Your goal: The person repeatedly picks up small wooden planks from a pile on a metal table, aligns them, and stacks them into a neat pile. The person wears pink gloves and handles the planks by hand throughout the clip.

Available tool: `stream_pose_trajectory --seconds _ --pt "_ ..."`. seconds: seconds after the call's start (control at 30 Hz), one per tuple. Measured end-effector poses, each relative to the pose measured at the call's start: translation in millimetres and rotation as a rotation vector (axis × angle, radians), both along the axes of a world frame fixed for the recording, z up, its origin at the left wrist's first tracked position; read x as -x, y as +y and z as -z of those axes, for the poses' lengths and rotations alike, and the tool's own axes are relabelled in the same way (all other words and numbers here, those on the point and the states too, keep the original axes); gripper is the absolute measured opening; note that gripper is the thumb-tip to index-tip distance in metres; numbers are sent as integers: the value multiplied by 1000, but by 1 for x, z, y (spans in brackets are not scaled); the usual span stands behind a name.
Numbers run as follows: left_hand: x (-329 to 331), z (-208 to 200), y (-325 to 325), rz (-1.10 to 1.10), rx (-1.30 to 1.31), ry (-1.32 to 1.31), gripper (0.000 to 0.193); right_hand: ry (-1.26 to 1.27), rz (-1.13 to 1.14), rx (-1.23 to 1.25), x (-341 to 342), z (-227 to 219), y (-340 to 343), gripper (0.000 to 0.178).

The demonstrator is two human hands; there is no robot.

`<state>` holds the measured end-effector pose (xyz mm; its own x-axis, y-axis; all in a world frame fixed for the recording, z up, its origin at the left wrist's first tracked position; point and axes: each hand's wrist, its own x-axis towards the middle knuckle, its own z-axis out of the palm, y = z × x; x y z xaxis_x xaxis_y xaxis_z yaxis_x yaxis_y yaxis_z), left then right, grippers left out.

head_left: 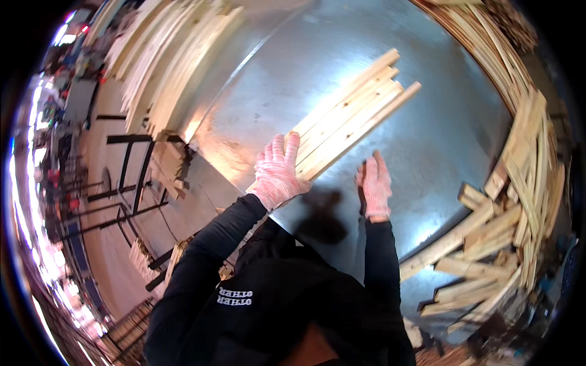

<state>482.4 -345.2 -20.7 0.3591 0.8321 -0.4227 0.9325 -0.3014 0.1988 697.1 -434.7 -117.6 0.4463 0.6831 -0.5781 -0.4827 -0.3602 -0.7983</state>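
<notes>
Long pale boards (195,58) lie side by side at the upper left, near a black metal rack (128,139) standing on the floor (101,244). On the right, wooden offcuts (455,245) sit jumbled; thin wooden strips (488,46) run along the sheet-metal tabletop's (445,146) edge.

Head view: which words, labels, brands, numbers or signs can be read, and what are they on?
Dark top: two short lines of white capitals, upside down; I won't copy the wording.
Wooden strips: no lettering seen.
Workshop background at left: too small and blurred to read any.
</notes>
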Motion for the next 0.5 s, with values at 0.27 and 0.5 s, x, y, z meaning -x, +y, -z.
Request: stream_pose_trajectory --seconds 0.27,0.5 --pt "92 14 99 -202 672 -849 105 76 -42 -115 93 14 23 61" --pt "137 99 121 -956 1964 -1838 51 -105 17 -307 205 -58 114 98"
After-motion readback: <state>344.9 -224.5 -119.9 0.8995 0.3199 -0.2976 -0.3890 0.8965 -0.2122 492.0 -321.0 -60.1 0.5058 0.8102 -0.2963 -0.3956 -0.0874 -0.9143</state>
